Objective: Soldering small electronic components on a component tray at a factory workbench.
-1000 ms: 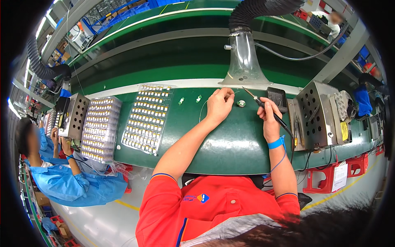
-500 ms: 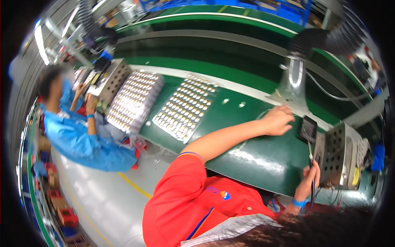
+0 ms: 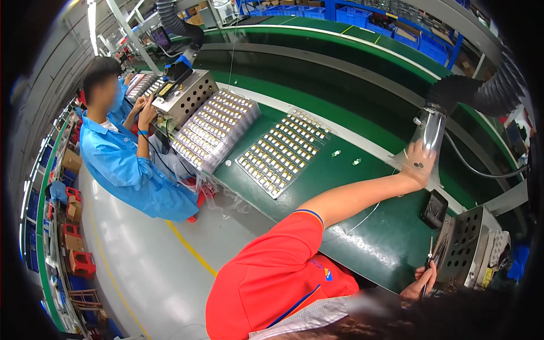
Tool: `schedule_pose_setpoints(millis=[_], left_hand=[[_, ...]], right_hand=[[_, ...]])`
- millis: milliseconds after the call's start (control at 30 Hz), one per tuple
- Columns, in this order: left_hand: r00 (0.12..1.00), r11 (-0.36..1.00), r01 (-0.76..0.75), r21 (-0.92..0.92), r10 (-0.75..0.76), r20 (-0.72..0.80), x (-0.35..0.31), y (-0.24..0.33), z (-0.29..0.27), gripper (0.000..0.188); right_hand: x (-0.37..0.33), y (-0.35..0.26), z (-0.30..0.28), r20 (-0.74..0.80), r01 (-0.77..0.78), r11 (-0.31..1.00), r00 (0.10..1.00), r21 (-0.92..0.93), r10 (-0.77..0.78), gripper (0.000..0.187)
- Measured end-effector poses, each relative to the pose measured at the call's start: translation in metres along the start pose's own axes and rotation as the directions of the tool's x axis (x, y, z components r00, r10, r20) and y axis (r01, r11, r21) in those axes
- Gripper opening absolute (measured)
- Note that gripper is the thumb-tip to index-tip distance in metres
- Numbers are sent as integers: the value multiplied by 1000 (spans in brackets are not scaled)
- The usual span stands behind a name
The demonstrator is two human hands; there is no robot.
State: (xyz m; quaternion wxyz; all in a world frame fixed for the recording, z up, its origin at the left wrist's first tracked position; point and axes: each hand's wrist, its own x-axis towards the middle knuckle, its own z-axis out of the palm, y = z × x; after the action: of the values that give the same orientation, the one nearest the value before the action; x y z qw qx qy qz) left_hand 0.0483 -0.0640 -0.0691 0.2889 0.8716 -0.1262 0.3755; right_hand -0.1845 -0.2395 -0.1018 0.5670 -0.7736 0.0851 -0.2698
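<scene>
The right hand (image 3: 418, 283) has its grip closed around a soldering iron (image 3: 429, 260) at the near right of the green counter (image 3: 391, 249). The left hand (image 3: 417, 165) shows through the clear hood (image 3: 433, 129), far right; I can't tell if its grip is closed.

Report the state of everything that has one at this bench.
Left hand: seen through the clear hood, grip unclear.
Soldering iron: held in right hand, heat not visible.
Single parts tray: flat, loaded.
Tray stack: piled, top loaded.
Black dish: open-topped.
Thin wire: loosely curved, partly hidden.
</scene>
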Motion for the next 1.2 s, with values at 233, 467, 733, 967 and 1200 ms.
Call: schedule_pose_setpoints(millis=[233, 467, 733, 967, 1200], left_hand=[[993, 987, -3, -159, -16, -116, -10, 0, -1, 43], [994, 987, -49, -151, 33, -104, -12, -7, -4, 70], [991, 990, -93, -103, 82, -105, 12, -20, 16, 71], [988, 989, -117, -87, 108, -106, 19, -20, -1, 74], [995, 994, -95, -49, 93, -42, 19, -14, 3, 73]], right_hand=[[0, -3, 2, 1, -17, 999, 1000, 48, 17, 27], [0, -5, 2, 6, -5, 998, 1000, 59, 5, 27], [-2, -8, 1, 8, -52, 994, 999, 99, 51, 26], [0, -11, 2, 53, -47, 983, 998, 175, 38, 22], [2, -9, -2, 64, -28, 985, 998, 173, 17, 22]])
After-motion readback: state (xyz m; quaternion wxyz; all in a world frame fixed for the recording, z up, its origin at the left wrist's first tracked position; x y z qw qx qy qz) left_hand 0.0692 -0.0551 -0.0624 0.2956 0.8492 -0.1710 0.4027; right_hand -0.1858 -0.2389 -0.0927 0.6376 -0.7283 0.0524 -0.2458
